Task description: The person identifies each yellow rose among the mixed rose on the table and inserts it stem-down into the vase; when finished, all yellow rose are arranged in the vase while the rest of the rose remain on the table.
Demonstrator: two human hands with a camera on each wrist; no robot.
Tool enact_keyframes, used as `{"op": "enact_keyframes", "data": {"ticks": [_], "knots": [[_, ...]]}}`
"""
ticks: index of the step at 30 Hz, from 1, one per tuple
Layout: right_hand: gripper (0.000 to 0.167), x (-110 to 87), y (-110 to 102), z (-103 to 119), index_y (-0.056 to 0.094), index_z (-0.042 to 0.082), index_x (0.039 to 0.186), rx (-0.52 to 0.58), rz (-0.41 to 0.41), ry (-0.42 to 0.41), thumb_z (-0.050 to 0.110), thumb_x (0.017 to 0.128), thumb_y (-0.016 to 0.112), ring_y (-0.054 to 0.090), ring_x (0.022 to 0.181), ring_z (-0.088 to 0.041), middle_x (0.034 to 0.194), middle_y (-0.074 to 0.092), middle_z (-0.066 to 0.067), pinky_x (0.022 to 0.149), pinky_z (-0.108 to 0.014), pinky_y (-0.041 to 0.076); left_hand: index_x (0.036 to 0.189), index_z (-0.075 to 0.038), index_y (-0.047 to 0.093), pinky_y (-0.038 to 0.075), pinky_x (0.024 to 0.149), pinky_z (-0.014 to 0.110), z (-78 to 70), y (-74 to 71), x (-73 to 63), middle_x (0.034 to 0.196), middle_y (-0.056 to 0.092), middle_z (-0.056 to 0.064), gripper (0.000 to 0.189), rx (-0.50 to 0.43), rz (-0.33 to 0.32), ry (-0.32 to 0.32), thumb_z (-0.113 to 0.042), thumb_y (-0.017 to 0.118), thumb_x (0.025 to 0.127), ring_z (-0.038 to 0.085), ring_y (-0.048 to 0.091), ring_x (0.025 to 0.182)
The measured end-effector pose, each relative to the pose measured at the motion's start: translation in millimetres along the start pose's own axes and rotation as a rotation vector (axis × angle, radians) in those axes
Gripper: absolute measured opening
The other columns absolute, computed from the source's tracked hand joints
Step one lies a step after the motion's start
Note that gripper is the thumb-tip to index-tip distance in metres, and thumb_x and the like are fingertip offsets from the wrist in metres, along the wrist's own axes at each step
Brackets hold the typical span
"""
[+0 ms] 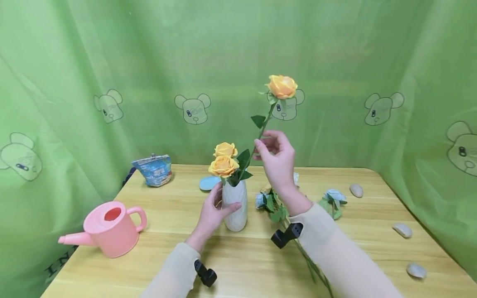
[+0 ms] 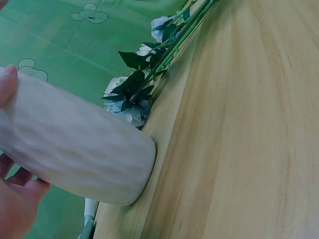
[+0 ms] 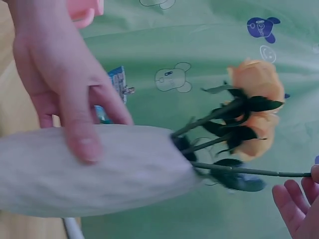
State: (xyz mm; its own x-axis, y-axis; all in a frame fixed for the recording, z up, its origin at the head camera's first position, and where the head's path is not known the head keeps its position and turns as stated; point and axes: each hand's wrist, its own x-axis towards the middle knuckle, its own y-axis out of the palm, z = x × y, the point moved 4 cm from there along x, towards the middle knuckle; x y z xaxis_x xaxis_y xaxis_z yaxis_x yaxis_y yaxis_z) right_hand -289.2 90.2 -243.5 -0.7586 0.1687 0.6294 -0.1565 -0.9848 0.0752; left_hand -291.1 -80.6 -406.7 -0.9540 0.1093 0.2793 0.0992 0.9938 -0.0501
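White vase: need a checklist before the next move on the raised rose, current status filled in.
1. White vase upright on the table: ok.
2. Left hand bracing the vase: ok, thumb and fingers on opposite sides.
3. Right hand holding the raised rose: ok, pinches its stem above the vase mouth.
4. Stem inside the mouth: ok, right wrist view shows it entering beside the other stems.
5. Bloom level with the two yellow roses in the vase: not ok, well above them.
6. Stem's lower end touching the vase bottom: cannot tell, hidden inside.
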Motion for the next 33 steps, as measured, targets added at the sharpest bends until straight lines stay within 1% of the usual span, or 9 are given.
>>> {"op": "enact_keyframes", "data": {"ticks": [4,6,13,19,22,26,29,31,33], "knots": [[0.024,-9.7,3.7,-8.1,0.056,-0.006,0.106,-0.026,0.01,0.015,0.001,0.085,0.065,0.059,0.072,-0.031,0.089,0.062,-0.018,0.064,-0.035,0.056,0.143,-0.02,0.034,0.034,0.104,0.041,7.3,-0.9,0.9,0.134,0.048,0.006,0.082,0.001,-0.029,0.023,-0.023,0.08,0.074,0.022,0.045,0.122],[0.023,-15.4,7.4,-6.3,0.056,-0.008,0.106,-0.043,0.026,0.02,-0.001,0.085,0.064,0.058,0.073,-0.029,0.09,0.062,-0.02,0.065,-0.033,0.056,0.143,-0.019,0.034,0.034,0.104,0.042,8.4,-1.5,0.5,0.135,0.047,0.006,0.084,0.001,-0.042,0.031,-0.025,0.08,0.073,0.022,0.044,0.123],[0.02,-32.7,11.1,1.3,0.059,-0.01,0.101,-0.132,0.01,0.03,-0.001,0.084,0.065,0.057,0.08,-0.026,0.09,0.061,-0.023,0.064,-0.017,0.048,0.141,-0.02,0.036,0.034,0.104,0.041,9.8,0.9,2.5,0.134,0.049,0.006,0.083,0.013,-0.038,0.043,-0.029,0.081,0.072,0.021,0.046,0.121],[0.017,-44.8,8.9,-7.7,0.063,-0.01,0.094,-0.188,-0.019,0.018,0.002,0.084,0.067,0.058,0.08,-0.026,0.09,0.064,-0.021,0.067,-0.021,0.048,0.143,-0.017,0.034,0.034,0.104,0.039,7.8,0.9,3.2,0.135,0.049,0.008,0.082,0.0,-0.03,0.05,-0.021,0.079,0.074,0.021,0.045,0.122],[0.015,-53.4,3.9,-19.6,0.065,-0.009,0.09,-0.177,-0.057,0.076,0.004,0.084,0.068,0.057,0.079,-0.022,0.087,0.064,-0.021,0.065,-0.021,0.048,0.144,-0.009,0.03,0.032,0.104,0.042,-6.4,1.2,-1.2,0.137,0.046,0.014,0.083,0.002,-0.01,0.043,-0.015,0.077,0.076,0.026,0.044,0.123],[0.016,-63.4,-8.1,-48.3,0.065,-0.006,0.089,-0.115,-0.105,0.192,0.008,0.083,0.07,0.057,0.074,-0.015,0.084,0.064,-0.016,0.063,-0.02,0.05,0.144,-0.012,0.032,0.035,0.103,0.041,-8.6,1.7,-2.6,0.135,0.048,0.012,0.083,0.009,-0.011,0.029,-0.019,0.078,0.075,0.025,0.046,0.121],[0.018,-69.3,-17.5,-59.8,0.065,-0.007,0.092,-0.084,-0.107,0.247,0.008,0.083,0.07,0.057,0.07,-0.01,0.085,0.064,-0.012,0.064,-0.023,0.053,0.143,-0.013,0.033,0.035,0.103,0.041,-6.8,2.2,-2.9,0.134,0.049,0.011,0.082,-0.006,-0.013,0.029,-0.018,0.079,0.075,0.025,0.046,0.12],[0.019,-73.5,-24.4,-58.6,0.064,-0.009,0.095,-0.075,-0.098,0.282,0.005,0.083,0.069,0.057,0.07,-0.011,0.086,0.063,-0.013,0.064,-0.024,0.054,0.144,-0.009,0.031,0.033,0.104,0.042,-16.1,2.7,-7.0,0.136,0.047,0.015,0.082,-0.009,-0.003,0.024,-0.013,0.077,0.076,0.027,0.045,0.122],[0.02,-76.8,-35.0,-68.3,0.064,-0.009,0.097,-0.066,-0.089,0.306,0.005,0.083,0.069,0.058,0.07,-0.012,0.085,0.063,-0.01,0.063,-0.025,0.054,0.144,-0.004,0.028,0.031,0.105,0.042,-21.7,2.7,-10.1,0.138,0.043,0.018,0.083,0.001,0.003,0.016,-0.011,0.076,0.077,0.029,0.042,0.124]]}}
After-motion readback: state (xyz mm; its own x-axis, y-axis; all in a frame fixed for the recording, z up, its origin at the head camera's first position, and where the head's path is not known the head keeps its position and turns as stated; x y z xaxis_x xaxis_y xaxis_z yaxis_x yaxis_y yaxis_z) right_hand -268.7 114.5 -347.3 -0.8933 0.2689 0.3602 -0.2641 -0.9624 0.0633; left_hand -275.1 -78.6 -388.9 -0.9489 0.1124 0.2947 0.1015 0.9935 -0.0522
